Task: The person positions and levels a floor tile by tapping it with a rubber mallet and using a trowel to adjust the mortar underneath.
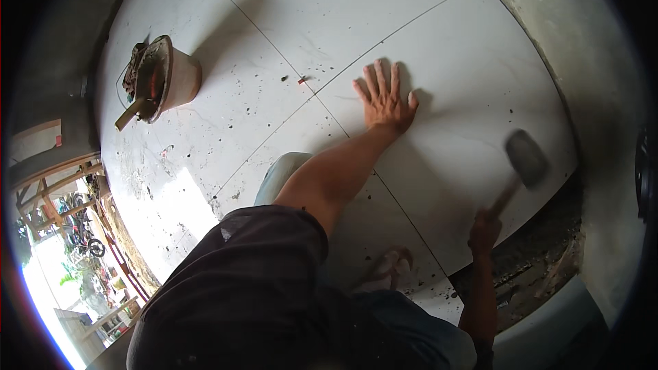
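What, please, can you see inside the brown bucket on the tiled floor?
The brown bucket holds grey mortar residue and a wooden-handled tool sticking out; its bottom is hidden.

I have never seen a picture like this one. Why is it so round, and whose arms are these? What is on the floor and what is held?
A wide fisheye camera on the person's head looks down, so straight lines bend near the rim. The arms belong to that person. The left hand lies flat, fingers spread, on a large white floor tile. The right hand grips the handle of a mallet, blurred, above the same tile. Further left stands a brown bucket with tools inside. Beside the tile's right edge is a bare strip of grey mortar.
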`<state>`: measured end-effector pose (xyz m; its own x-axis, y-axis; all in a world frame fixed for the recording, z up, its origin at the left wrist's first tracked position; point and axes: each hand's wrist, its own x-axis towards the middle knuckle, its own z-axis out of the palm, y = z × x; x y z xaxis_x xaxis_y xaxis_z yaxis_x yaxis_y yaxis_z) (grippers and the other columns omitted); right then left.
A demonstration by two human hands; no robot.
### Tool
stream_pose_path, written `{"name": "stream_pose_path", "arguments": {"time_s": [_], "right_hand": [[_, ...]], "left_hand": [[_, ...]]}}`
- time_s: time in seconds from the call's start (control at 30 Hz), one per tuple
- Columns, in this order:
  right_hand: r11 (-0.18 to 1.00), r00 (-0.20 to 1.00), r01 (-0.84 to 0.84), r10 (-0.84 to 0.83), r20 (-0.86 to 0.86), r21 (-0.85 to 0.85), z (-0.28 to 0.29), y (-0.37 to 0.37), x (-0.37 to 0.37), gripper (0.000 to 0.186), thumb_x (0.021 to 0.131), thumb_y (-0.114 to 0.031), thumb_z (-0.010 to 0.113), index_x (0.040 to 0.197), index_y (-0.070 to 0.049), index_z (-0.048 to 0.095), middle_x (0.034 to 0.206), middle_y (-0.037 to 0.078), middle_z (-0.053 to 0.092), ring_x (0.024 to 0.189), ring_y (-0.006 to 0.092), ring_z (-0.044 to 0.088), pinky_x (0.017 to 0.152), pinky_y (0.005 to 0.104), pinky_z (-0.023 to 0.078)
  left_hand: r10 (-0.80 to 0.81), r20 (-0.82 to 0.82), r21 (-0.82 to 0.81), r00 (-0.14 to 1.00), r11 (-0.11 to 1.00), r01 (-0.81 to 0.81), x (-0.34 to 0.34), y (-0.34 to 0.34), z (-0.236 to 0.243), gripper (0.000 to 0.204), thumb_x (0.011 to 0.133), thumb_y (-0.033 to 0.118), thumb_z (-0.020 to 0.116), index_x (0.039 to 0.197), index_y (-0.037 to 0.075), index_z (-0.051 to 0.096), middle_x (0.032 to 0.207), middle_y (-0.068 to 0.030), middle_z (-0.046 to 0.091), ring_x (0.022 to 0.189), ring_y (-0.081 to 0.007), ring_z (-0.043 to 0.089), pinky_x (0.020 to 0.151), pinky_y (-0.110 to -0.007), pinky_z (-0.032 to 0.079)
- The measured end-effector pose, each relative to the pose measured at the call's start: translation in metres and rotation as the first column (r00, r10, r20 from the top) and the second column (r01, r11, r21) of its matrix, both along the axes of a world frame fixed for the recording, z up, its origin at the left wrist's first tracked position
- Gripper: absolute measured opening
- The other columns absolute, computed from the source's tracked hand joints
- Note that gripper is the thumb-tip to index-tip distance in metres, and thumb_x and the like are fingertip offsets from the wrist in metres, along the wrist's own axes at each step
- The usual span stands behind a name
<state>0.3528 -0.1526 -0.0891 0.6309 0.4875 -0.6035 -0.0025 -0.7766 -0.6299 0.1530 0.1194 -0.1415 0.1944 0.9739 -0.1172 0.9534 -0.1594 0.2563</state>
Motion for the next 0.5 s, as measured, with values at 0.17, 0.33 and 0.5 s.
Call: {"name": "stream_pose_path", "arguments": {"time_s": [0.17,0.33,0.5], "right_hand": [[0.977,0.967,-0.162,0.130,0.219,0.137,0.005,0.006,-0.038,0.028,0.087,-0.019,0.057,0.073,0.005,0.053,0.057,0.004,0.048,0.056,0.0121,0.049,0.053,0.0354,0.039],[0.957,0.870,-0.280,0.285,0.401,-0.073,-0.003,-0.002,-0.042,0.029,0.085,-0.018,0.057,0.072,0.008,0.052,0.057,0.012,0.052,0.057,0.0144,0.048,0.054,0.0391,0.039],[0.960,0.910,-0.250,0.278,0.307,-0.129,-0.025,-0.056,-0.005,0.028,0.081,-0.021,0.059,0.075,0.006,0.057,0.061,0.017,0.057,0.057,0.0230,0.056,0.057,0.0407,0.042]], "left_hand": [[0.058,-0.069,-0.007,0.996,0.998,-0.059,-0.068,-0.036,-0.006,0.077,0.090,0.052,0.037,0.150,0.016,0.008,0.156,-0.0151,0.000,0.143,-0.0368,-0.004,0.110,-0.061,-0.003],[0.046,-0.099,0.002,0.994,0.999,-0.046,-0.073,-0.033,-0.001,0.078,0.089,0.055,0.037,0.151,0.016,0.008,0.156,-0.0144,0.000,0.143,-0.0368,-0.003,0.108,-0.065,-0.004],[0.010,-0.080,0.079,0.997,0.997,-0.004,-0.039,-0.031,-0.010,0.081,0.085,0.056,0.043,0.151,0.019,0.012,0.156,-0.0137,0.005,0.143,-0.0366,0.001,0.107,-0.067,-0.003]]}}
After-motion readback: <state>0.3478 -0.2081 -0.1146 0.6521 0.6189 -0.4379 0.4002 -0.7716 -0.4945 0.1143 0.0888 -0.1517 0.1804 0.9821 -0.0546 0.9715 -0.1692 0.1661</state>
